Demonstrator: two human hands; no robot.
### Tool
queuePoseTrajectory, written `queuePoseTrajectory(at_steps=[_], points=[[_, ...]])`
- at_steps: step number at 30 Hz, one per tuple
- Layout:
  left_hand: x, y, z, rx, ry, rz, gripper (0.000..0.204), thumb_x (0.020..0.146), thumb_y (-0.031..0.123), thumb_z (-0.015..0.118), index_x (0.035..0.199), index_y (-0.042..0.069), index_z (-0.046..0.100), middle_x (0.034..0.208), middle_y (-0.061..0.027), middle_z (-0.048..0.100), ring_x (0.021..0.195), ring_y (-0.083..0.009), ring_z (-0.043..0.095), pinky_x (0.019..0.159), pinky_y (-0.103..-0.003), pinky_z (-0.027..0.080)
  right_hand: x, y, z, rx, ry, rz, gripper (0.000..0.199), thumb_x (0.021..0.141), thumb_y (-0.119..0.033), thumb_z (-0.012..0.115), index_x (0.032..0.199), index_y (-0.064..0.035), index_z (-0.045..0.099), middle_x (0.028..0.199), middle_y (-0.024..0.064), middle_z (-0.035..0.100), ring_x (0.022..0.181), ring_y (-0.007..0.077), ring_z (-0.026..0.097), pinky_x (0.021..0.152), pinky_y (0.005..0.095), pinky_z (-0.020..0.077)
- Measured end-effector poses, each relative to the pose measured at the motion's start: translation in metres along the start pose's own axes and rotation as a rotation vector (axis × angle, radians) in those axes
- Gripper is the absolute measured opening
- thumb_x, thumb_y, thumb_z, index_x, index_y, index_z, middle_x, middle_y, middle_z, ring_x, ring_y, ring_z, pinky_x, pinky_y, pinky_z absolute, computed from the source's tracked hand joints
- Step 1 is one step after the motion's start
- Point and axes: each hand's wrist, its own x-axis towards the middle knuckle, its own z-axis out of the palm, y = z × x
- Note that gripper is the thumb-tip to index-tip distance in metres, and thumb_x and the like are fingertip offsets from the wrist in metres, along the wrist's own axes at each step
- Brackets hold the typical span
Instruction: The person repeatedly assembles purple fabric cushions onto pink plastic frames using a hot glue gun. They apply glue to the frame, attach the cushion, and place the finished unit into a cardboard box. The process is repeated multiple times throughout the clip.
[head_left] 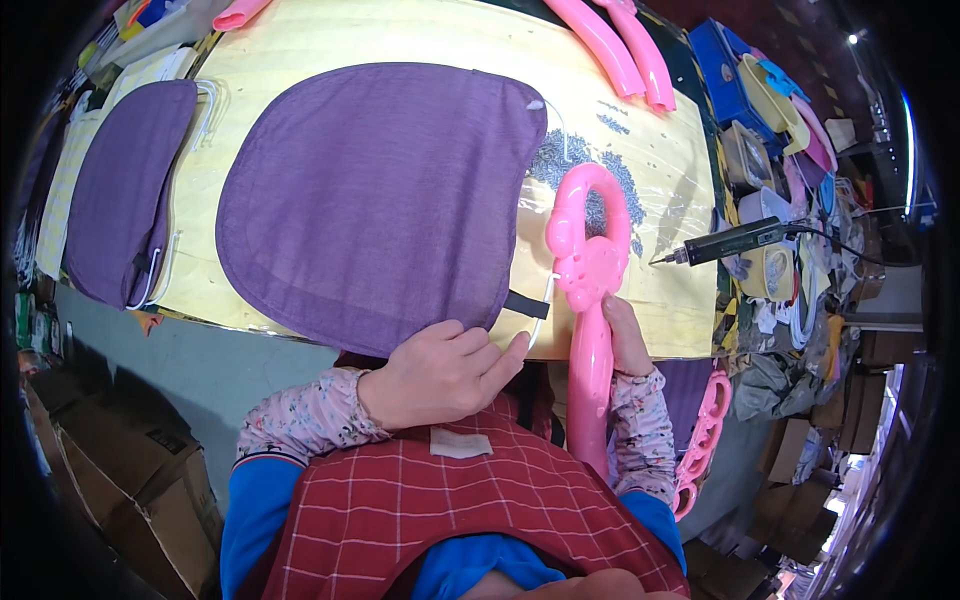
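A large rounded purple fabric panel (380, 200) lies on the work table, with a black strap (525, 305) and a white wire end (546, 300) at its near right corner. My left hand (440, 378) is closed at that corner, its fingertips on the white wire; the thumb is mostly hidden. In my right hand (625, 338) is a pink plastic piece (592, 350), a long tube topped by a looped head. Its tube points down toward my apron, and the loop stands over the table. The white wire meets the pink piece just below the loop.
Small dark screws (620, 195) lie scattered behind the loop. A corded electric screwdriver (725, 242) rests at the right. Another purple panel (125, 190) lies left, more pink tubes (610, 50) at the back. Bins (735, 85) line the right; cardboard boxes (130, 450) stand lower left.
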Motion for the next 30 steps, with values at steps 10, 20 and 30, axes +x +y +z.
queuePoseTrajectory(at_steps=[10,20,30], points=[[-0.025,-0.040,-0.012,0.029,-0.099,0.088,0.043,0.080,0.031,0.071,0.109,0.000,0.068,0.071,0.0006,0.051,0.070,-0.0140,0.054,0.068,-0.031,0.045,0.007,-0.006,0.019,-0.442,0.040,-0.129,0.034,0.097,-0.021,0.067,0.121,0.0027,0.063,0.107,0.0047,0.067,0.095,0.0092,0.060,0.085,0.0277,0.0497],[-0.069,-0.128,-0.055,0.137,-0.382,-0.298,0.039,0.091,0.043,0.060,0.096,0.005,0.070,0.078,-0.0095,0.062,0.082,-0.0313,0.061,0.091,-0.044,0.051,0.032,-0.052,0.070,-1.297,-0.276,-0.377,0.048,0.092,-0.050,0.062,0.100,-0.0041,0.071,0.087,0.0209,0.069,0.074,0.0351,0.069,0.071,0.0443,0.0557],[0.086,-0.128,0.083,0.103,-0.318,-0.189,0.025,0.093,0.031,0.063,0.094,0.006,0.064,0.092,-0.0099,0.064,0.079,-0.0296,0.064,0.065,-0.042,0.050,0.104,-0.057,0.005,-1.484,-0.059,-1.011,0.029,0.079,-0.027,0.074,0.097,-0.0087,0.062,0.089,0.0081,0.058,0.090,0.0260,0.060,0.094,0.0429,0.0443]])
